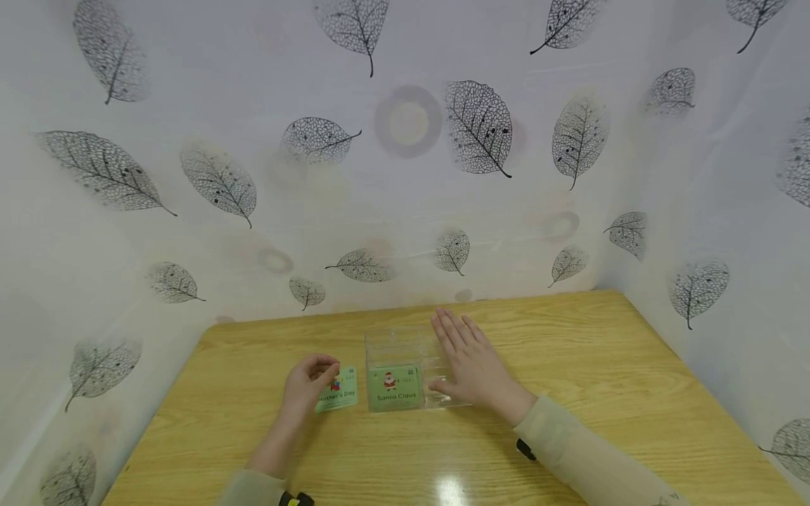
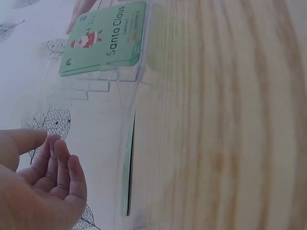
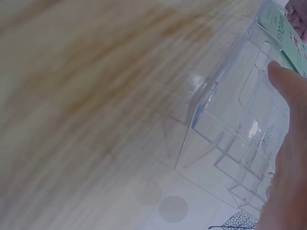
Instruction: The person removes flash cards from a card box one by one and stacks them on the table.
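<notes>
Head view, lower middle, going left to right: one left hand (image 1: 305, 385) has its fingers loosely bent and holds nothing. Under it lies one flat green card (image 1: 343, 398) that says "Mother's Day". Next comes one clear, hard plastic holder (image 1: 394, 339), with steps like little stairs. On its left side sits a small pile of green cards (image 1: 408, 383), at least two; the top one says "Santa Claus" and shows a red-and-white Santa. One right hand (image 1: 471, 369) lies over the holder's right side, fingers straight, gripping nothing. One yellow wood table (image 1: 373, 464) has wavy lines.
</notes>
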### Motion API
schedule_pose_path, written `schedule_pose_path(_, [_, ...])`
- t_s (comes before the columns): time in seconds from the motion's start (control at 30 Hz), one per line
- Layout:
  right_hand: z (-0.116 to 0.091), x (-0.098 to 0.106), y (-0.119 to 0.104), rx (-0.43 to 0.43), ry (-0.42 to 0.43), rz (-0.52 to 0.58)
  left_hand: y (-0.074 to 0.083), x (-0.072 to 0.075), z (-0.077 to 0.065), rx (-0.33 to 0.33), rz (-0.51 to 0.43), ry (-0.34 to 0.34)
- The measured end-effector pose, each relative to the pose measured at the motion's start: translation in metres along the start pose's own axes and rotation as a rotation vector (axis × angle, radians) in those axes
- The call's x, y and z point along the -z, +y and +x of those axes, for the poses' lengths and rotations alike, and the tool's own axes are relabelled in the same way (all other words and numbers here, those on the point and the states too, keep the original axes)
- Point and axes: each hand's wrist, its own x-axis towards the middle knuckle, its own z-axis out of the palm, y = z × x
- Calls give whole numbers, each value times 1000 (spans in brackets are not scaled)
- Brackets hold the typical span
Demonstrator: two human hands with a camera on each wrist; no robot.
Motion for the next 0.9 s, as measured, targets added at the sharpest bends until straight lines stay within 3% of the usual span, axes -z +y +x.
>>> schedule_pose_path(0.43, [0, 0, 0, 2, 12, -1, 5, -14, -6, -49, -50, -25])
schedule_pose_path(0.9, [0, 0, 0, -1, -6, 13, 10, -24, -15, -83, -30, -49])
